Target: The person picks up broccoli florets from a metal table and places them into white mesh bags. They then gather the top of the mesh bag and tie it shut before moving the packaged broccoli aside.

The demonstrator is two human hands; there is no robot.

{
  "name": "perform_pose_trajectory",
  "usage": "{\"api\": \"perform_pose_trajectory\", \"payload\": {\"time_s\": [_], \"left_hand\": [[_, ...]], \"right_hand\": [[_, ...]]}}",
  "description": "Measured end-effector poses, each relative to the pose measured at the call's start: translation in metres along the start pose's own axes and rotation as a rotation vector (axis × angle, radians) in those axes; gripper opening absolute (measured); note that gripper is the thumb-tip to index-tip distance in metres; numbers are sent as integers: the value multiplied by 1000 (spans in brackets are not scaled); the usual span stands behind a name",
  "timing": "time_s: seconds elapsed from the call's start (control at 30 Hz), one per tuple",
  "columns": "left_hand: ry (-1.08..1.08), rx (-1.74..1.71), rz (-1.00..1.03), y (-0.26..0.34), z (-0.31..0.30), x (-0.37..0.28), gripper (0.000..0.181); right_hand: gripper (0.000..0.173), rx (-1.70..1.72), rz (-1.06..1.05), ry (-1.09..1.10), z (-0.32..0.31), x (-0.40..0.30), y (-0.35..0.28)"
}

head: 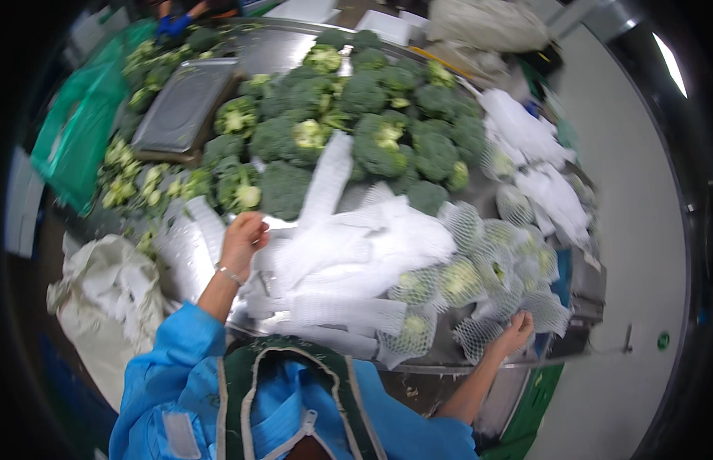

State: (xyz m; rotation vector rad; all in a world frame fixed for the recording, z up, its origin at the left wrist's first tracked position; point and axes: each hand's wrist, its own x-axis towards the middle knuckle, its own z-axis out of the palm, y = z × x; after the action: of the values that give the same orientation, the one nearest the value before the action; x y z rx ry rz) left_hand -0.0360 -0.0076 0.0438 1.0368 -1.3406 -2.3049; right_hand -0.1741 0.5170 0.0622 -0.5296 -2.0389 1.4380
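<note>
My left hand is raised over the steel table's near left part, fingers curled, beside a pile of flat white foam net sleeves. Whether it holds anything cannot be told. At the right, my right hand touches white foam netting at the near edge of a group of net-wrapped broccoli heads; its grip is unclear. Bare broccoli heads are heaped beyond the sleeves, some with their cut stems up. One long sleeve leans onto that heap.
A metal-topped scale stands at the left, near broccoli trimmings and a green plastic bag. An open whitish sack is at the near left. More sleeves lie far right. A co-worker's blue-gloved hands show at the far left.
</note>
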Motion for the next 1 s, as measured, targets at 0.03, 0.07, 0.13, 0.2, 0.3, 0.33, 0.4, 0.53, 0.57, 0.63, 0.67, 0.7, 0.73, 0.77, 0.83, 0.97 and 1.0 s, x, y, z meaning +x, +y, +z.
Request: {"api": "perform_pose_trajectory", "payload": {"time_s": [0.03,0.07,0.13,0.2,0.3,0.33,0.4,0.53,0.57,0.63,0.67,0.7,0.73,0.77,0.83,0.97,1.0], "left_hand": [[39,74,47,-1,-2,1,10],[59,119,79,-1,-2,-1,12],[65,167,129,-5,-7,-4,15],[94,144,172,-4,-20,-15,16],[305,194,534,-9,-75,-7,18],[455,293,534,-6,-95,-4,24],[578,290,407,-5,-117,1,40],[425,156,165,-27,-128,21,40],[365,126,149,-28,-126,21,36],[207,-73,108,-9,-115,8,22],[114,-167,102,-2,-114,1,20],[28,-257,95,5,-115,-6,18],[-24,-341,111,15,-111,-16,16],[-45,-323,128,19,-111,-21,16],[-103,-280,172,25,-108,-26,15],[-303,-536,148,29,-111,-38,21],[-371,-734,89,40,-100,-48,24]], "right_hand": [[25,-11,-133,-54,29,-18,-12],[23,47,-97,-253,62,-41,-42],[20,178,-69,-634,131,-94,-86],[16,191,-272,-966,190,-144,-110],[12,88,-343,-1146,250,-194,-144],[11,263,-151,-1169,266,-210,-156],[13,305,-208,-1324,287,-249,-176],[16,207,-318,-1671,303,-317,-177],[18,164,-322,-1720,308,-329,-172],[23,170,-254,-1753,314,-335,-166],[26,226,-184,-1739,314,-335,-166],[29,284,-109,-1729,314,-337,-166],[31,318,-23,-1757,311,-339,-174],[33,351,64,-1781,307,-338,-185],[34,391,106,-1833,301,-338,-201],[29,306,35,-1933,291,-339,-213],[27,262,38,-1939,287,-336,-214]]}}
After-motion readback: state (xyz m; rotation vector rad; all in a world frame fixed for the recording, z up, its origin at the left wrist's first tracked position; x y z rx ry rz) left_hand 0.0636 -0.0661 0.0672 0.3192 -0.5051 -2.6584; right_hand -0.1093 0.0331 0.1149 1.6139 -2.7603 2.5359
